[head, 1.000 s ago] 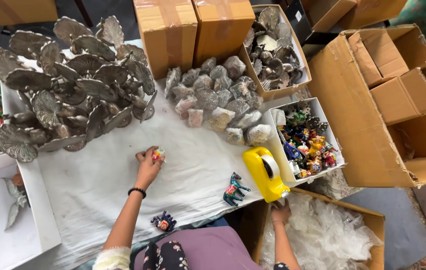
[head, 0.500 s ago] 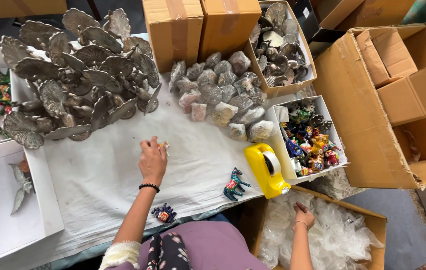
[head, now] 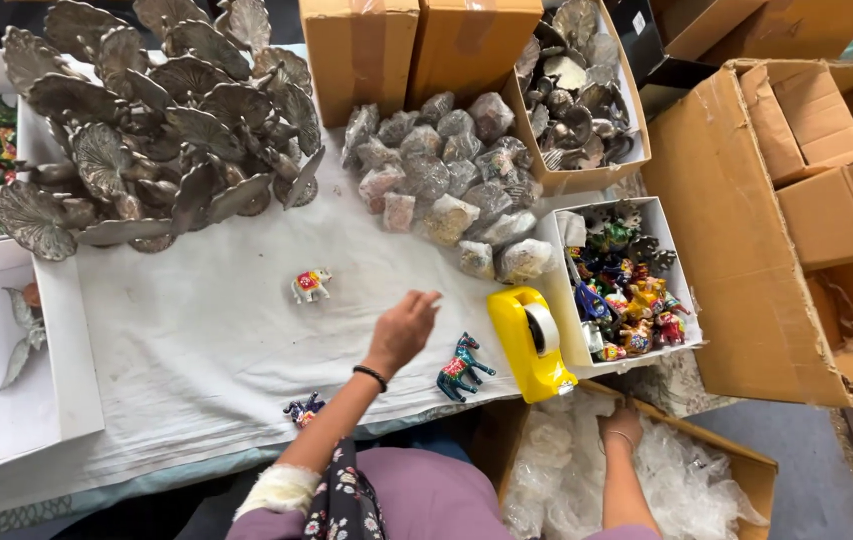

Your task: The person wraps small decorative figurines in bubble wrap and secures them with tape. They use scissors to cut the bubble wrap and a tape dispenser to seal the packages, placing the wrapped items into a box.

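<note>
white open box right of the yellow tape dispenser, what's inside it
The white open box holds a heap of small painted animal figurines; anything under them is hidden, and so is the box floor.

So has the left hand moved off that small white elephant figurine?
Yes. The left hand has let go and shifted right toward the yellow tape dispenser; the small white elephant figurine stands alone.

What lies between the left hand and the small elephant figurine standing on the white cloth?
Nothing visible. The left hand hovers open over bare white cloth, and the elephant figurine stands alone up and to its left. The teal horse figurine sits on the hand's other side.
</note>
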